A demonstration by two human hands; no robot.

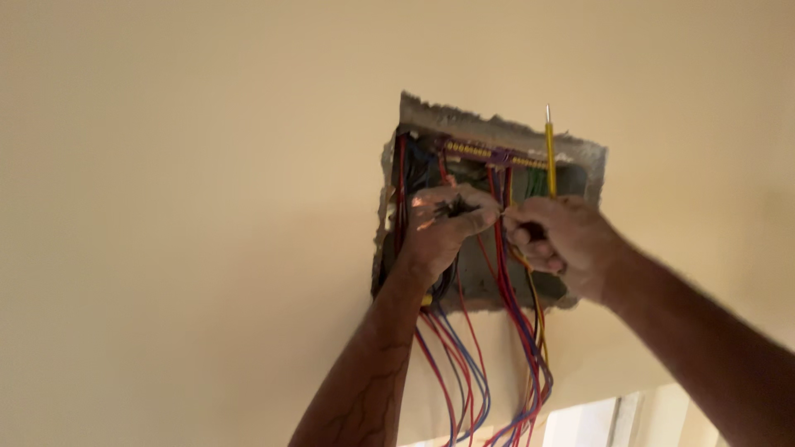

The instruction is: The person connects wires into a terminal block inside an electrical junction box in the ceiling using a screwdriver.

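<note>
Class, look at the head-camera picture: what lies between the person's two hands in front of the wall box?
In the head view, red wires run down through the narrow gap between the left hand and the right hand, which holds a yellow screwdriver; behind them is the recessed wall box.

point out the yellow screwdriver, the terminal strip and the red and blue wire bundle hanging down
yellow screwdriver (550, 153), head view, on the yellow shaft above the right hand (553, 238)
terminal strip (476, 151), head view, on its left stretch of yellow screws
red and blue wire bundle (530, 364), head view, on the strands below the wall box

Recessed wall box (580, 161) at centre, left hand (443, 223) pinching dark wire ends (454, 207), right hand (559, 240) at its 3 o'clock gripping yellow screwdriver (550, 149) pointing to 12 o'clock, red and blue wires (464, 372) trailing toward 6 o'clock
</note>
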